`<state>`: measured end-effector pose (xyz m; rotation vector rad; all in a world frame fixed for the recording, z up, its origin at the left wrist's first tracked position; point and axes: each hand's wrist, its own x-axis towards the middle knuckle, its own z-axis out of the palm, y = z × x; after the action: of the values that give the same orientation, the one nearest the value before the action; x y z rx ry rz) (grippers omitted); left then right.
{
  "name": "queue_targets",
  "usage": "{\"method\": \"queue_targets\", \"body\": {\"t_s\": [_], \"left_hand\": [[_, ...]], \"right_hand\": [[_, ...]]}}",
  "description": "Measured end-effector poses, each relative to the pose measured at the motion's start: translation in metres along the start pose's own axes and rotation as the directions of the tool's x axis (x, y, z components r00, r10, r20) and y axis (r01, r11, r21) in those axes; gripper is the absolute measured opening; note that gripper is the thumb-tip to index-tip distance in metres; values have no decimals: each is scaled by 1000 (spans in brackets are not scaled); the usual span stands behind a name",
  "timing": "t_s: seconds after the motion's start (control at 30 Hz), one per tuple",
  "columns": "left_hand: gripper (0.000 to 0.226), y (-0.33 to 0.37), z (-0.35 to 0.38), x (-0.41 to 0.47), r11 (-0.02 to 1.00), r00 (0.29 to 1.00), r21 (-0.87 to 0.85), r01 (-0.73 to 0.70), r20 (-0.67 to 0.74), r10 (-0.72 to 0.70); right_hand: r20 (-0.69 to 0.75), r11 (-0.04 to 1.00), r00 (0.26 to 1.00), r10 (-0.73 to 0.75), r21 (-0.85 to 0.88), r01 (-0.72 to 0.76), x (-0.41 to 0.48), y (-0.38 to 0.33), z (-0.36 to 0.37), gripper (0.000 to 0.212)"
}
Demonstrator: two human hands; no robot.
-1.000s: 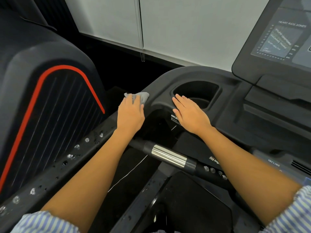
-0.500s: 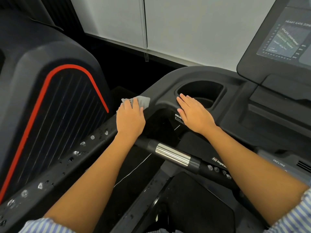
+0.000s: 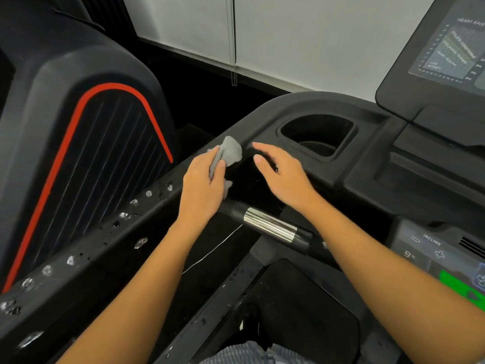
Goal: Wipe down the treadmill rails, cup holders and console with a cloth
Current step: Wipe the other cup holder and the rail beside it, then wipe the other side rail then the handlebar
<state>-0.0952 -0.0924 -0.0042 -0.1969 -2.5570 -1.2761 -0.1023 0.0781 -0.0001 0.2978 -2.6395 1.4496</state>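
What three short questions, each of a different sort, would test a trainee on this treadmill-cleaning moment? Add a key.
1. True or false: the right hand grips the cloth.
2. Multiple choice: the droplets lie on (a) the screen, (b) the left rail, (c) the wall.
3. Fill in: the cup holder holds ____.

Key:
1. False; the left hand grips it, and the right is spread with nothing in it.
2. b.
3. Nothing visible.
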Motion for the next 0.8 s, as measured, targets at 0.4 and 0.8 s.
{"method": "queue_targets", "body": {"t_s": [0.4, 0.8], "left_hand": [[43, 41, -3, -83, 913, 960, -339, 224, 237, -148], [76, -39, -80, -41, 707, 982, 705, -55, 165, -89]], "right_hand": [[283, 584, 920, 271, 711, -391, -63, -31, 40, 35], [91, 868, 929, 358, 334, -367, -15, -23, 80, 37]]}}
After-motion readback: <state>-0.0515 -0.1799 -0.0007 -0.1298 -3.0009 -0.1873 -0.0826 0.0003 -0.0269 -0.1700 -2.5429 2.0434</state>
